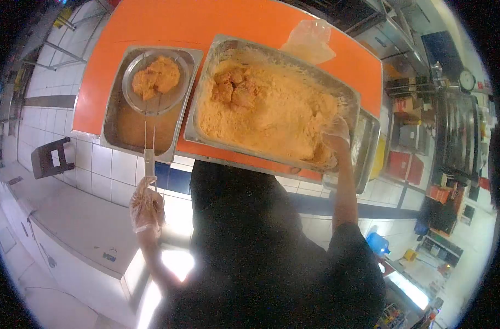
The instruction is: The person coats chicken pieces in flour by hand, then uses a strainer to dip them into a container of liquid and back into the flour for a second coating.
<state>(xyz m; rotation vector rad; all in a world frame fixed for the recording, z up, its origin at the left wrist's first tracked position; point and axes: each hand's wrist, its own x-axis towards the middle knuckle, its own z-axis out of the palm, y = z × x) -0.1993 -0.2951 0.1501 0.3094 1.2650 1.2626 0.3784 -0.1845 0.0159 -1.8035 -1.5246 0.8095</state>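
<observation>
My left hand point(147, 211), in a clear plastic glove, is closed round the handle of a round strainer point(131, 98). Coated pieces point(155, 77) lie in the strainer, which is over a smaller metal pan point(112, 129) of brownish liquid. Beside it stands a large metal tray point(192, 129) full of orange-yellow flour point(261, 118), with reddish pieces point(236, 90) heaped at its upper left. At the tray's right end is my right hand point(336, 135), also gloved, against the flour; its fingertips are partly hidden and what they hold, if anything, cannot be made out.
Both pans rest on an orange table point(206, 24). A clear plastic bag point(310, 41) lies behind the large tray. Another metal tray point(365, 148) is at the right edge. A dark stool point(52, 157) stands on the tiled floor at the left.
</observation>
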